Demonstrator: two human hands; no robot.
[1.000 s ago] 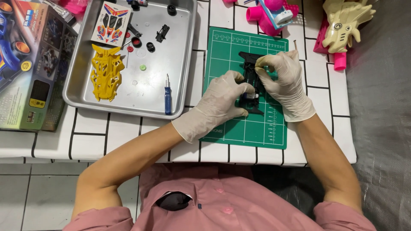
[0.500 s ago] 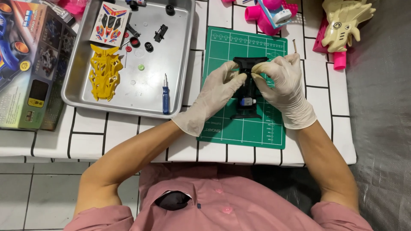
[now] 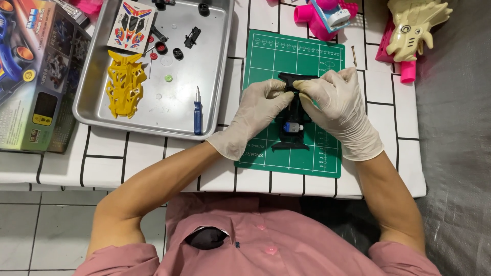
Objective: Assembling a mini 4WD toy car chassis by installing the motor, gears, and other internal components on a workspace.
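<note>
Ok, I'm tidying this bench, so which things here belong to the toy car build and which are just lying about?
In hand:
left hand and right hand on the black chassis, over the green cutting mat.

Probably the same build:
yellow body shell, blue screwdriver, sticker sheet in the metal tray.

Lying about:
pink toy, cream toy.

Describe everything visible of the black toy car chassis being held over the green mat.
The black chassis looks like moulded plastic, long and narrow, lying lengthwise over the green cutting mat. A flared bumper shows at each end; the far one sits between the fingertips, the near one rests toward the mat's front edge. A small silver and blue motor sits in its middle. No wheels are visible on it. The gloved left hand and right hand grip its far half from either side, covering much of it.
</note>
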